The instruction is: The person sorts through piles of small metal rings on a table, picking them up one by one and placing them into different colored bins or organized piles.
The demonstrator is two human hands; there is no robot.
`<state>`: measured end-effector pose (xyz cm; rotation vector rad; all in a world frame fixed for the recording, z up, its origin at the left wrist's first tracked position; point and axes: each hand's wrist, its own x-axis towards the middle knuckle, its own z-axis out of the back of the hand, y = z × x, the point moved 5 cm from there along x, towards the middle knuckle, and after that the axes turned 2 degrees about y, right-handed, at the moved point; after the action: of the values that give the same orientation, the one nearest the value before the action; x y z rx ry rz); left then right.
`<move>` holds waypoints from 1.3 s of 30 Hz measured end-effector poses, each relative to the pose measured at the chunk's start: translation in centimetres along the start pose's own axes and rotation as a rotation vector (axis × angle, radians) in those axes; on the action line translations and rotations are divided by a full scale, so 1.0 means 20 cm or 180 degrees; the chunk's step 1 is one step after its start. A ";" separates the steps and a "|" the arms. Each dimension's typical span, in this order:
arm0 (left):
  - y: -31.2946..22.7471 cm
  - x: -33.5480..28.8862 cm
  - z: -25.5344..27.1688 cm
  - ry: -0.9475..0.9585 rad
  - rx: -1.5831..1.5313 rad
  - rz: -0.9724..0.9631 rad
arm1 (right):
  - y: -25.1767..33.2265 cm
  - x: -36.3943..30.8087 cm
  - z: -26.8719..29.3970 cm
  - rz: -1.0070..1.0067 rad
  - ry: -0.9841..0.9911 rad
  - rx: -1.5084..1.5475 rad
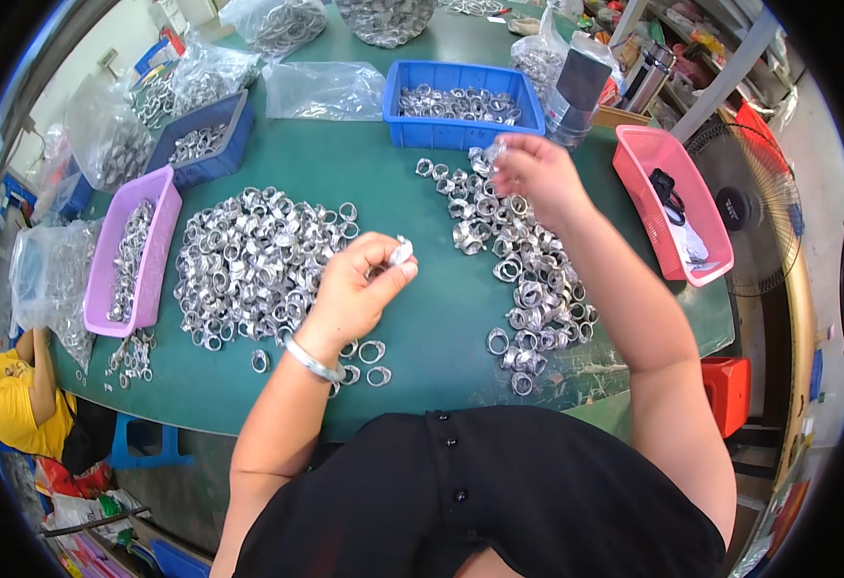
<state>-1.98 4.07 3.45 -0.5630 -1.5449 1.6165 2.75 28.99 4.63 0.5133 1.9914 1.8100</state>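
Note:
My left hand [359, 284], with a bangle on its wrist, pinches a silver-coloured metal ring [401, 251] between thumb and fingers over the middle of the green table. Just left of it spreads a big heap of similar rings [249, 265], and a few loose rings [374, 352] lie below the wrist. My right hand [542, 178] is at the far end of a second, longer pile of rings [533, 289]. Its fingertips close on another shiny ring [495, 150], partly hidden and slightly blurred.
A blue bin of rings [465, 135] stands behind my right hand. At left are a purple basket [157, 265], a darker blue bin [234, 135] and filled plastic bags [104, 135]. At right are a pink basket [634, 164] and a fan [745, 207]. A person in yellow [22, 405] sits far left.

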 end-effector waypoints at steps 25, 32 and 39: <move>0.08 -0.04 0.04 -0.0011 0.0706 -0.0039 | 0.00 1.14 -0.32 0.1115 0.1155 -0.5121; 0.10 -0.04 0.04 0.0019 0.0597 0.0023 | -0.07 1.19 -0.35 0.1280 0.1216 -0.5674; 0.08 -0.03 0.05 -0.0026 0.0608 -0.0272 | 0.05 1.01 -0.25 0.0088 0.1571 -0.2043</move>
<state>-2.78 3.09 1.91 -0.3818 -1.3825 1.6796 -17.09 35.44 5.06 -0.1192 1.5064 2.6139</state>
